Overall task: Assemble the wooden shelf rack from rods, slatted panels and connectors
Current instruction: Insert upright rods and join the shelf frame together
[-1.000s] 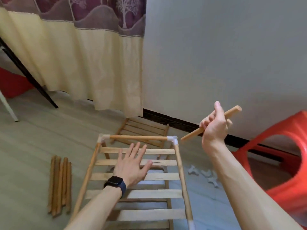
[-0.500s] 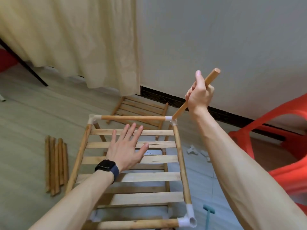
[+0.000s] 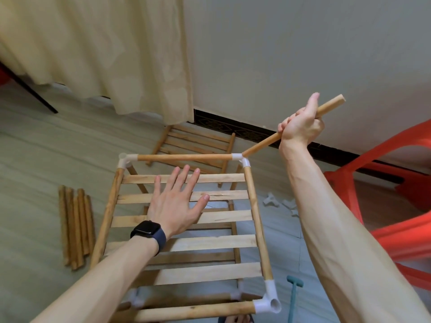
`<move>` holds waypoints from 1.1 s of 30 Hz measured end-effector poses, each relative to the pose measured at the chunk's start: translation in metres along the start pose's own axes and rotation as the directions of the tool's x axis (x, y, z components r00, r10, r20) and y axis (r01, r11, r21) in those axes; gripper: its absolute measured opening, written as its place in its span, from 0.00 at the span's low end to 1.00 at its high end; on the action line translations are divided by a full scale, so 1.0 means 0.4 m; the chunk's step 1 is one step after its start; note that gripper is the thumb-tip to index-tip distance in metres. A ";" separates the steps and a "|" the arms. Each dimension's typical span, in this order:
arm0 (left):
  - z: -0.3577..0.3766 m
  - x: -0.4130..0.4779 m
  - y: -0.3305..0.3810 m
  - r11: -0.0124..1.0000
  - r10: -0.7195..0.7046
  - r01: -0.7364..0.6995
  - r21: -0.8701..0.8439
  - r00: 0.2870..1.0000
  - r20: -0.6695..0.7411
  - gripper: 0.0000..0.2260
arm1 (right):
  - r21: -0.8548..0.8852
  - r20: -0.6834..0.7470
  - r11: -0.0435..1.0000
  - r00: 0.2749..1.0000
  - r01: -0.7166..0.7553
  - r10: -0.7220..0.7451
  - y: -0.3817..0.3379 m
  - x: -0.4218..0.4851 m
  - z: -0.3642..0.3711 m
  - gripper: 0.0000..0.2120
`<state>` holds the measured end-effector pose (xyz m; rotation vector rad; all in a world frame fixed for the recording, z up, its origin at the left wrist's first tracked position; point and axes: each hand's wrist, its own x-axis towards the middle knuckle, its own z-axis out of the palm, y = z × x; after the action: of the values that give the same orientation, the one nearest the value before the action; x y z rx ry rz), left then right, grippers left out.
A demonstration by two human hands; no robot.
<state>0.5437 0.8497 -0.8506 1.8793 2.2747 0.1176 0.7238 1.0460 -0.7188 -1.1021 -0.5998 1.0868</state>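
Two hands: the right hand point(image 3: 300, 127) is fisted round the rod point(image 3: 261, 144); the left hand point(image 3: 177, 203) lies flat, fingers spread, on the top slatted panel point(image 3: 221, 178).
Rod: tilted, with its lower tip at the far right connector point(image 3: 240, 158); whether it is seated cannot be told.
Doing it well: probably stand the rod upright over the socket before pushing, with the left palm bracing the panel against rocking.
Count: five loose rods point(image 3: 75, 227) on the floor point(image 3: 35, 171); one spare panel point(image 3: 198, 143); about three loose connectors point(image 3: 271, 201), partly hidden.

Head-worn camera looks forward and down, close above the rack point(image 3: 255, 213).
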 end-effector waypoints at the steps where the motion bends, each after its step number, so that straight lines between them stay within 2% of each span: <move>1: -0.002 -0.001 0.000 1.000 -0.003 0.003 -0.002 1.000 -0.002 0.34 | -0.008 0.015 1.000 1.000 0.012 -0.012 0.002 -0.003 0.003 0.27; 7: -0.002 -0.014 -0.002 1.000 0.016 -0.016 -0.011 1.000 -0.006 0.35 | -0.157 0.238 0.980 0.968 0.120 -0.081 0.015 0.004 0.044 0.27; 11: 0.008 -0.008 -0.007 1.000 0.022 -0.022 -0.013 1.000 -0.022 0.35 | -0.270 0.510 0.896 0.841 0.353 -0.178 0.076 -0.044 0.095 0.26; 13: 0.011 -0.006 -0.009 1.000 0.019 -0.019 -0.020 1.000 -0.019 0.34 | -0.267 0.553 0.875 0.808 0.403 -0.203 0.101 -0.061 0.111 0.25; 15: 0.013 -0.013 -0.009 1.000 0.015 -0.015 -0.021 1.000 0.001 0.34 | -0.254 0.552 0.887 0.811 0.385 -0.194 0.109 -0.054 0.100 0.24; 19: 0.013 -0.007 0.006 1.000 0.013 -0.013 -0.010 0.999 0.033 0.34 | -0.204 0.455 0.949 0.882 0.240 -0.125 0.084 -0.016 0.053 0.20; 25: -0.001 -0.019 -0.021 1.000 0.023 -0.022 -0.015 0.999 0.043 0.35 | -0.270 0.563 0.917 0.821 0.293 -0.096 0.089 -0.069 0.074 0.19; 29: 0.007 -0.033 -0.009 1.000 0.015 -0.015 -0.008 0.997 0.080 0.34 | -0.329 0.465 0.897 0.877 0.295 -0.117 0.094 -0.076 0.056 0.18; 33: -0.002 -0.035 -0.004 1.000 -0.006 0.007 -0.012 0.998 0.064 0.33 | -0.496 0.355 0.829 0.931 0.260 -0.080 0.089 -0.113 0.053 0.15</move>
<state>0.5443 0.8357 -0.8486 1.8422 2.2324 0.0693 0.6747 1.0150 -0.7384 -1.3239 -1.3039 0.9665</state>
